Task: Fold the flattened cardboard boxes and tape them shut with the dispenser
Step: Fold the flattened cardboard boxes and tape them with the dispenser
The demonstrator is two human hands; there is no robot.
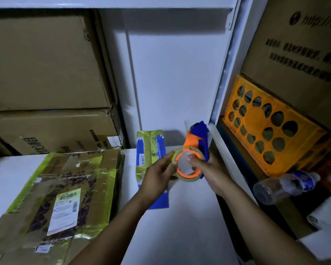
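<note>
Nearest the camera, the left hand (158, 175) and the right hand (208, 170) are held together above the white surface (189, 226), both closed on the tape dispenser (193, 144). The roll's rim is pinched by the left, and the blue body is gripped by the right. The flattened boxes (65, 188) lie on the surface to the left, not yet folded. The dispenser appears to be being readied. Next, a free hand is needed so that a box can be opened and folded before any taping is done.

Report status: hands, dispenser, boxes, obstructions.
Both grip the tape dispenser: left hand, right hand. The flattened boxes lie on the table, unfolded, untouched. Nothing on top of them.
</note>
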